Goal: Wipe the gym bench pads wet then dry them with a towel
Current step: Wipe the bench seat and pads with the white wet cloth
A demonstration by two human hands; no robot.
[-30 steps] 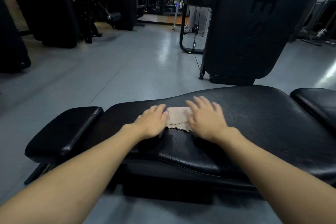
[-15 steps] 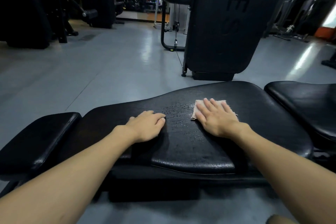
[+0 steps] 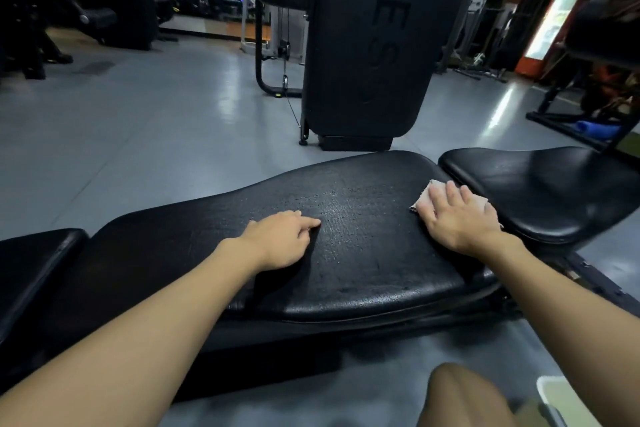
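A long black bench pad (image 3: pixel 346 246) runs across the view, with a wet streaked patch in its middle. A small pale cloth (image 3: pixel 433 192) lies at the pad's right end, pressed flat under my right hand (image 3: pixel 453 215), fingers spread over it. My left hand (image 3: pixel 280 243) rests on the pad's middle, fingers loosely curled, holding nothing. A separate black seat pad (image 3: pixel 540 194) sits just right of the cloth, and a smaller black pad (image 3: pixel 31 263) lies at the left end.
A tall black machine shroud (image 3: pixel 367 45) stands on the grey floor just behind the bench. Racks and equipment (image 3: pixel 588 97) crowd the right side, more machines the far left. My knee (image 3: pixel 464 399) shows at the bottom, next to a white object (image 3: pixel 568 402).
My right hand has slid the cloth rightward along the pad, from its middle to its right end. My left hand stayed in place on the pad. The view shifted right.
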